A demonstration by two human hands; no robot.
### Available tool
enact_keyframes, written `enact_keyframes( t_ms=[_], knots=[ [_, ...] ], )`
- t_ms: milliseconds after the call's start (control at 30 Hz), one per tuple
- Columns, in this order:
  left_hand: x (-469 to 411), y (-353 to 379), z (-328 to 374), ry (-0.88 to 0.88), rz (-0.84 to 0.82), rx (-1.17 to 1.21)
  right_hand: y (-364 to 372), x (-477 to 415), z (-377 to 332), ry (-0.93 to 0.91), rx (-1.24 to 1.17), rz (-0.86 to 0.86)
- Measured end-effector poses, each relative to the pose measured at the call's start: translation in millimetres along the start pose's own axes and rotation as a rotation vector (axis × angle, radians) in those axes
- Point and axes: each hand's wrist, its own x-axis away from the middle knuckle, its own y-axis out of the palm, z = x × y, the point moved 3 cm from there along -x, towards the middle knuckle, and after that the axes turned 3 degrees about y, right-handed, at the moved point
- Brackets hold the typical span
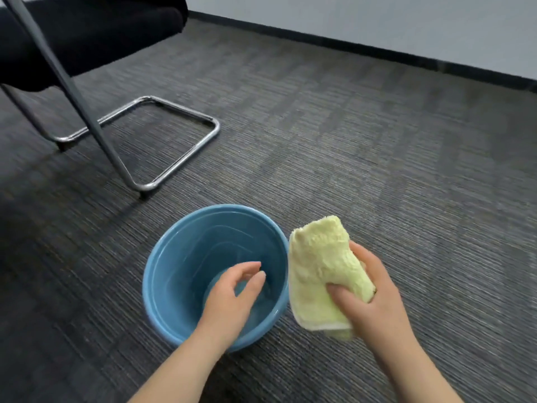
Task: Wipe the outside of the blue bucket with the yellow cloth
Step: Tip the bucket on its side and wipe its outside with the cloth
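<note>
The blue bucket (186, 257) stands upright on the carpet, low in the middle of the head view, with nothing inside. My left hand (232, 298) hovers over its opening, fingers apart and holding nothing. My right hand (369, 295) grips the folded yellow cloth (319, 269) just to the right of the bucket. The cloth's left edge lies against the bucket's right rim and outer side. Most of the bucket's outer wall is hidden from this angle.
A black chair (87, 33) with a chrome sled frame (186, 158) stands at the upper left, its nearest corner a short way behind the bucket. Grey striped carpet (377, 141) runs back to a white wall with a black skirting (348, 45).
</note>
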Motion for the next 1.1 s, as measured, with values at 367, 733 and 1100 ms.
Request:
enact_keyframes(
  t_ms=[367,733,1100],
  knots=[
    [5.7,34.7,-31.9,0.097,-0.346,-0.782,-8.7,-34.1,35.3,0.084,0.058,0.174],
    [-5.1,-18.7,-1.5,0.232,0.227,-0.458,-14.2,-25.9,28.6,0.008,0.342,0.265],
    [-4.3,-18.8,-2.6,0.161,0.171,-0.133,24.2,-10.5,7.6,-0.16,0.667,0.212]
  ],
)
